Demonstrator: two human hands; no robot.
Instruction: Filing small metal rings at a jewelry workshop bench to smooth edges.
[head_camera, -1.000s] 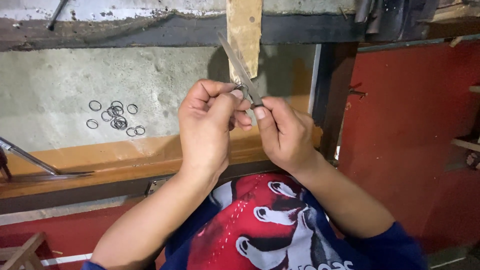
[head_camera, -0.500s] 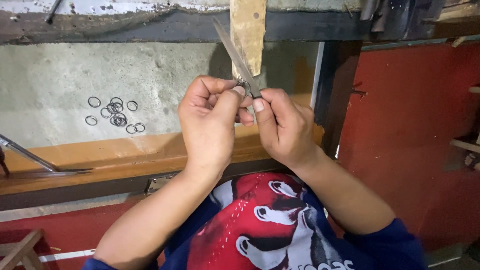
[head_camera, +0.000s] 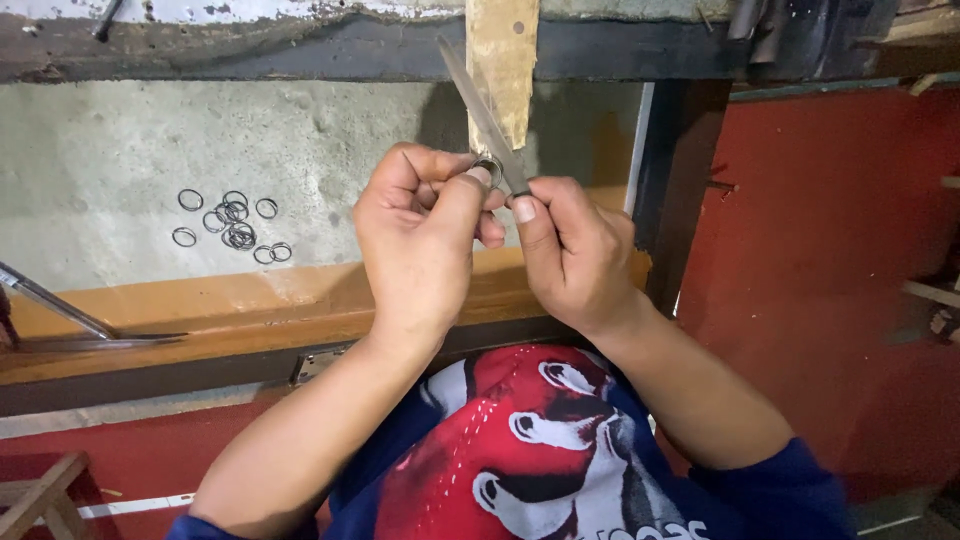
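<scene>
**Two hands work a small metal ring against a thin file**

The left hand (head_camera: 420, 235) is curled tight, thumb and forefinger pinching a small metal ring (head_camera: 489, 167) at the fingertips. Only a sliver of the ring shows between the thumb and the finger, so its full shape is hard to tell. The right hand (head_camera: 572, 255) sits just beside the left, the knuckles of the two nearly touching, and it is closed around the lower end of a slim metal file (head_camera: 482, 112). The thumb presses along the file's side. The file slants up and away to the left from the right hand, and its shaft meets the ring right where the left fingertips hold it.

Directly behind the hands, a pale wooden peg (head_camera: 502, 60) hangs down from a dark beam (head_camera: 300, 50); the file's upper part crosses in front of it. Well off to the left of the left hand, a loose cluster of dark wire rings (head_camera: 232, 225) lies on a grey concrete surface (head_camera: 120, 170), some overlapping and some apart. Below the hands runs an orange-brown wooden ledge (head_camera: 200, 310). At its far left end lies a long metal tool (head_camera: 60, 310). To the right of the right hand stands a red panel (head_camera: 830, 250). Under the forearms shows a red and blue printed shirt (head_camera: 520, 450).
</scene>
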